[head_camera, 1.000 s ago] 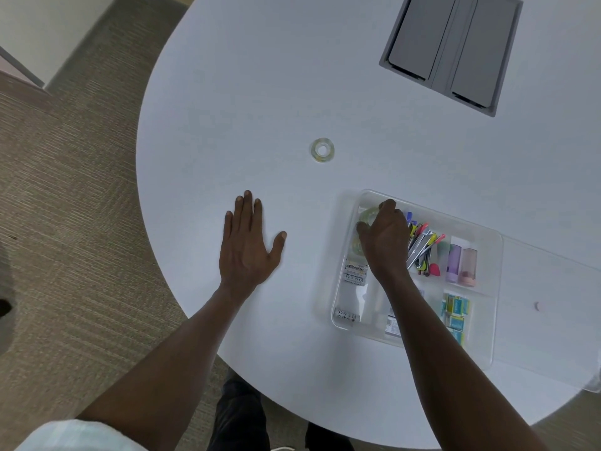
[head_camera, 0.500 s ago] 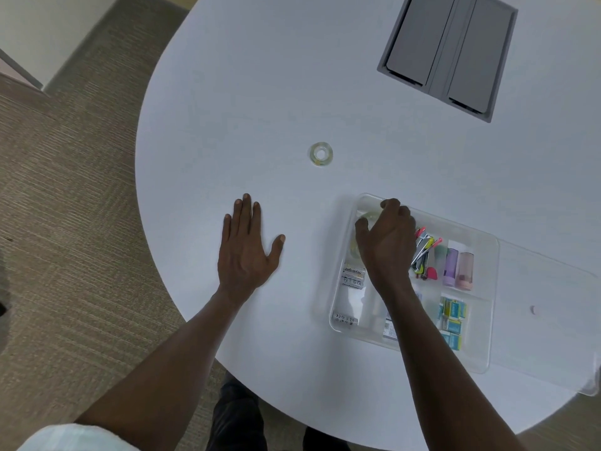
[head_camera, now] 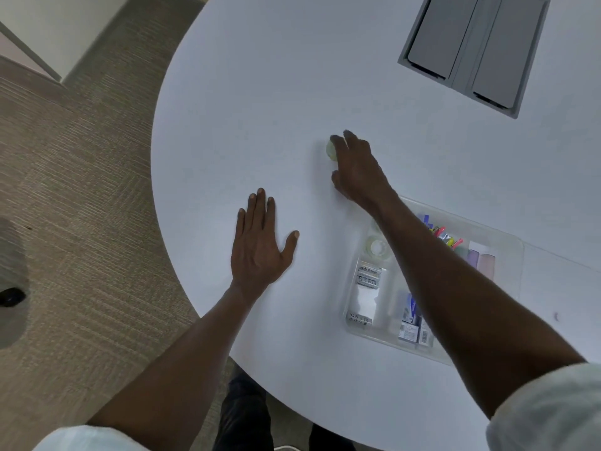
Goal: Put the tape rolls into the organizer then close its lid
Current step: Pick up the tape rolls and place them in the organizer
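Right hand [head_camera: 356, 167] curled over the loose tape roll [head_camera: 330, 150], grip unclear; left hand [head_camera: 258, 245] flat, splayed.

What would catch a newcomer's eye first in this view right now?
The right hand reaching out over the white table, fingers around a small clear tape roll. Next, the clear organizer at lower right with colourful items, and the left hand resting flat beside it.

One head-worn wide-angle camera looks steeply down from close above the round white table [head_camera: 292, 76], whose edge bows. Beige carpet [head_camera: 71, 190] fills the frame's left; both forearms enter from the bottom.
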The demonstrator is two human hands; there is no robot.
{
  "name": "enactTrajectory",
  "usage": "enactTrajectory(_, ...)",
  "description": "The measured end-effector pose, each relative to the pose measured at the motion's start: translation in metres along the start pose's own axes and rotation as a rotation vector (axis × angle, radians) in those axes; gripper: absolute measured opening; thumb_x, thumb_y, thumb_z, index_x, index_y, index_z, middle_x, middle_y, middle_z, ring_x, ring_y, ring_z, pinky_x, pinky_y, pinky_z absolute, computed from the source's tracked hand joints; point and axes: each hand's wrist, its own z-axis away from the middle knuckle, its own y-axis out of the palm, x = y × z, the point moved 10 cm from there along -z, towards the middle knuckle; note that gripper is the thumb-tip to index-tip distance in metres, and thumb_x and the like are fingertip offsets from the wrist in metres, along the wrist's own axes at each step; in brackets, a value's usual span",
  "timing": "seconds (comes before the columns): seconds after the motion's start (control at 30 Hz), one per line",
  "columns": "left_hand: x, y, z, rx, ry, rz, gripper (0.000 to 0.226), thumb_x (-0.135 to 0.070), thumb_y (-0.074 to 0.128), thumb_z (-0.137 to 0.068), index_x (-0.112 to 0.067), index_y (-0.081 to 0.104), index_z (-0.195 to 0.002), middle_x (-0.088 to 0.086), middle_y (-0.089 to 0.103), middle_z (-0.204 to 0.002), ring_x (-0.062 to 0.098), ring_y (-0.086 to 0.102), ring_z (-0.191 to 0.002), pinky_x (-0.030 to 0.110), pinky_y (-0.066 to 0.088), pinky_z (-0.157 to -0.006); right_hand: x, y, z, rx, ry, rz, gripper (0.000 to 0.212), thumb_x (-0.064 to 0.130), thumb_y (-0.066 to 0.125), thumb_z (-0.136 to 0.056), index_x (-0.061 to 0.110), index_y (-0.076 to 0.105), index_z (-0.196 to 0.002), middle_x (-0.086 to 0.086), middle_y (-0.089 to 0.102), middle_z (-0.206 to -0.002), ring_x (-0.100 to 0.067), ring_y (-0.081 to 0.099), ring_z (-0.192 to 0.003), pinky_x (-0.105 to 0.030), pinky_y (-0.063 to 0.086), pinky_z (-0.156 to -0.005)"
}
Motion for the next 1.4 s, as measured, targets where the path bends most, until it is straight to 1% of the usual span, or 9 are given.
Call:
enactTrajectory(0.1,0.001,0.001,0.000,0.005,-0.003,0.004,0.079,-0.055,0.044,-0.096,-0.005,0.029,-0.154,0.012,0.018,-0.167,0.024,0.012,-0.157,0.042,0.015,-0.128,-0.003,0.025,-0.015,0.154,-0.008,0.114,0.070,-0.002,0.044,-0.086,0.010,0.019,-0.150,-0.018,0.012,-0.159,-0.047,0.022,-0.138,-0.053,0.041,-0.100)
enactTrajectory(0.2,0.002,0.001,0.000,0.003,-0.004,0.007,0.078,-0.055,0.044,-0.096,-0.005,0.029,-0.154,0.012,0.018,-0.167,0.024,0.012,-0.157,0.042,0.015,-0.128,-0.007,0.039,-0.019,0.222,0.032,0.077,0.053,0.011,0.034,-0.098,0.013,0.022,-0.150,-0.019,0.015,-0.157,-0.048,0.025,-0.137,-0.057,0.035,-0.107)
enactTrajectory(0.3,0.001,0.001,0.000,0.004,-0.004,0.009,0.078,-0.055,0.044,-0.096,-0.005,0.029,-0.154,0.012,0.018,-0.167,0.024,0.011,-0.157,0.042,0.015,-0.128,0.003,0.029,-0.018,0.105,0.025,0.034,0.035,0.015,0.030,-0.101,0.007,0.042,-0.134,-0.026,0.039,-0.133,-0.044,0.044,-0.117,-0.050,0.042,-0.090)
enactTrajectory(0.4,0.002,0.000,0.000,0.005,-0.007,0.008,0.078,-0.055,0.045,-0.096,-0.005,0.029,-0.155,0.011,0.017,-0.167,0.023,0.010,-0.157,0.041,0.013,-0.129,0.012,0.019,-0.008,-0.035,0.001,-0.013,0.030,0.001,0.040,-0.091,0.003,0.049,-0.119,-0.025,0.046,-0.113,-0.038,0.050,-0.094,-0.039,0.044,-0.068)
enactTrajectory(0.47,0.002,0.000,0.000,0.005,-0.008,0.004,0.078,-0.055,0.045,-0.096,-0.006,0.029,-0.155,0.011,0.017,-0.167,0.022,0.010,-0.157,0.041,0.013,-0.129,0.014,0.011,-0.001,-0.101,-0.017,-0.031,0.031,-0.002,0.048,-0.083,0.002,0.053,-0.113,-0.023,0.049,-0.103,-0.035,0.050,-0.083,-0.037,0.045,-0.062)
enactTrajectory(0.67,0.001,-0.001,0.000,-0.006,-0.003,-0.001,0.078,-0.054,0.046,-0.096,-0.005,0.030,-0.154,0.013,0.019,-0.167,0.024,0.013,-0.157,0.042,0.016,-0.128,0.006,-0.039,0.023,-0.269,0.073,-0.158,0.044,0.015,0.058,-0.078,0.012,0.052,-0.121,-0.015,0.051,-0.111,-0.033,0.052,-0.094,-0.038,0.049,-0.073)
enactTrajectory(0.87,0.001,0.000,0.001,0.005,-0.010,0.004,0.078,-0.055,0.046,-0.096,-0.005,0.029,-0.154,0.011,0.017,-0.167,0.023,0.011,-0.157,0.040,0.013,-0.128,-0.037,-0.086,0.087,-0.449,0.365,-0.310,0.049,0.025,0.066,-0.076,0.011,0.056,-0.122,-0.014,0.056,-0.111,-0.031,0.054,-0.103,-0.030,0.038,-0.086)
enactTrajectory(1.07,0.001,-0.001,0.000,0.002,-0.007,-0.007,0.078,-0.055,0.047,-0.096,-0.005,0.030,-0.154,0.012,0.018,-0.167,0.024,0.012,-0.157,0.041,0.015,-0.128,-0.078,-0.071,0.151,-0.312,0.595,-0.268,0.049,0.029,0.070,-0.076,0.011,0.055,-0.119,-0.013,0.057,-0.111,-0.029,0.054,-0.105,-0.030,0.036,-0.083)
enactTrajectory(1.4,-0.001,-0.003,0.001,-0.007,0.003,-0.024,0.077,-0.055,0.046,-0.096,-0.005,0.031,-0.153,0.013,0.020,-0.167,0.025,0.016,-0.156,0.043,0.016,-0.128,-0.072,-0.027,0.167,-0.135,0.563,-0.161,0.044,0.027,0.076,-0.074,-0.002,0.059,-0.101,-0.022,0.067,-0.092,-0.036,0.063,-0.088,-0.036,0.047,-0.072)
